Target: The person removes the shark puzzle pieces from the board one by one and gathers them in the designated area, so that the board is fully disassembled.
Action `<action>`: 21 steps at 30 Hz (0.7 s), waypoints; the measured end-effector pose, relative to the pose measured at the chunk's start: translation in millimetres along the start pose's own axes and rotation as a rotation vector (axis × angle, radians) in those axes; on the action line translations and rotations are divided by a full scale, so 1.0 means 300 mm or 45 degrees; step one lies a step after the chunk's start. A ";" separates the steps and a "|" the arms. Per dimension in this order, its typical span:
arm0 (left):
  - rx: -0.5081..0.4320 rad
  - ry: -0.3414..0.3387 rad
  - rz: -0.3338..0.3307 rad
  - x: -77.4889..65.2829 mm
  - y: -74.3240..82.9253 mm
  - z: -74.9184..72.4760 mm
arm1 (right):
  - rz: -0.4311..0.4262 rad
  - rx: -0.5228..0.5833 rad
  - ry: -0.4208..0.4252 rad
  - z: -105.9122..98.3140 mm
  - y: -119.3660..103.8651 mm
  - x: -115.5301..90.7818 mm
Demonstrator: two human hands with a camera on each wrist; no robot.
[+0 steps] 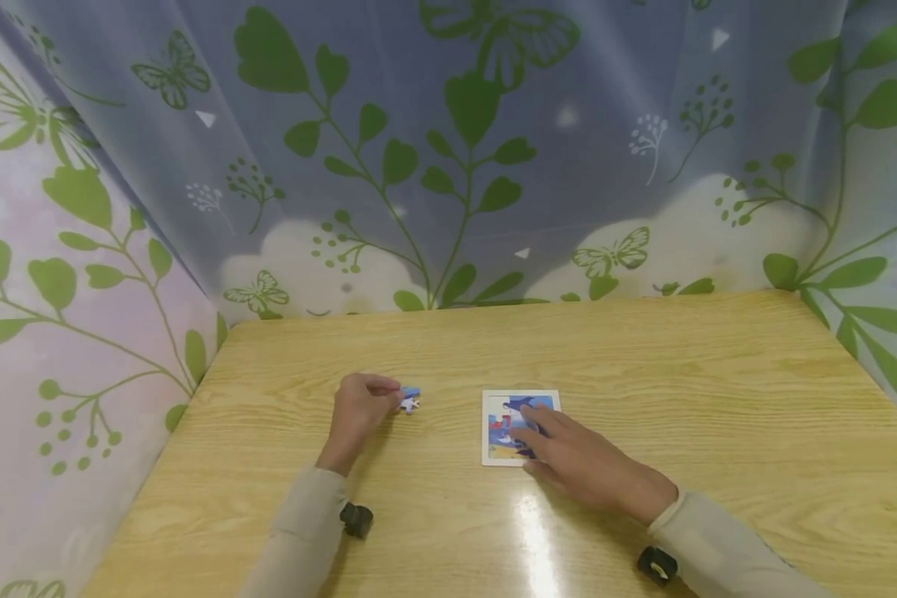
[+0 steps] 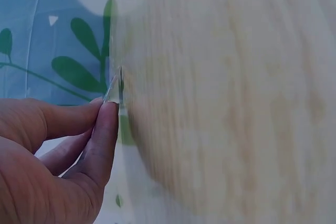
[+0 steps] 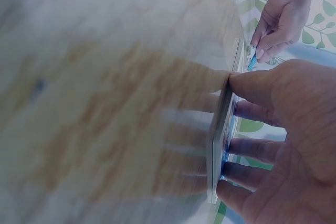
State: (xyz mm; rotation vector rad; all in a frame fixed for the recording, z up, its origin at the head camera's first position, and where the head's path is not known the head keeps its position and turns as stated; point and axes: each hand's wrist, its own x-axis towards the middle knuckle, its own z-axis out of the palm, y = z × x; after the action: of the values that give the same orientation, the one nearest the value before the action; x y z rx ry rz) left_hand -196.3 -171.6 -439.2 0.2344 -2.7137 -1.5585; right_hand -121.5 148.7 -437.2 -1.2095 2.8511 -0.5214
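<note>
Puzzle piece (image 1: 410,402) left of mid-frame: prolly light, stiff, edge-pinch stuff. Left grip (image 1: 362,413) pinches it; right grip (image 1: 586,461) lays straightish fingers on puzzle tray (image 1: 486,436).

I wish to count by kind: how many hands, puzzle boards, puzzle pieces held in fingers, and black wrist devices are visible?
Hands: 2 (left hand, right hand)
Puzzle board: 1
Held puzzle piece: 1
Black wrist devices: 2
Total: 6

Glare streaks the table (image 1: 433,515), while both wrist views look hazy.
</note>
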 end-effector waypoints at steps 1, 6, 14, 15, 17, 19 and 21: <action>-0.004 -0.005 -0.003 0.000 -0.002 -0.001 | 0.002 0.000 -0.002 0.000 0.000 0.000; -0.021 -0.021 0.012 0.001 -0.009 -0.005 | 0.005 -0.006 -0.010 0.001 0.000 -0.002; 0.085 -0.006 0.032 0.002 -0.012 -0.015 | 0.027 0.016 -0.023 0.003 -0.002 0.000; 0.107 -0.005 0.040 0.002 -0.012 -0.016 | 0.032 0.019 -0.026 0.003 -0.002 0.000; 0.155 0.001 0.047 0.001 -0.010 -0.018 | 0.041 0.025 -0.033 0.003 -0.004 0.001; 0.196 0.006 0.063 -0.003 -0.004 -0.019 | 0.041 0.028 -0.034 0.003 -0.004 0.001; 0.226 0.010 0.079 -0.009 0.007 -0.018 | 0.040 0.028 -0.034 0.003 -0.005 0.001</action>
State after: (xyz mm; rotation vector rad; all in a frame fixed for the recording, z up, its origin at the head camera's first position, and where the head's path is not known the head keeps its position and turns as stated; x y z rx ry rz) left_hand -193.4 -174.8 -434.5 0.1544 -2.8256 -1.2998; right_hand -120.6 147.2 -437.7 -1.1568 2.8292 -0.5303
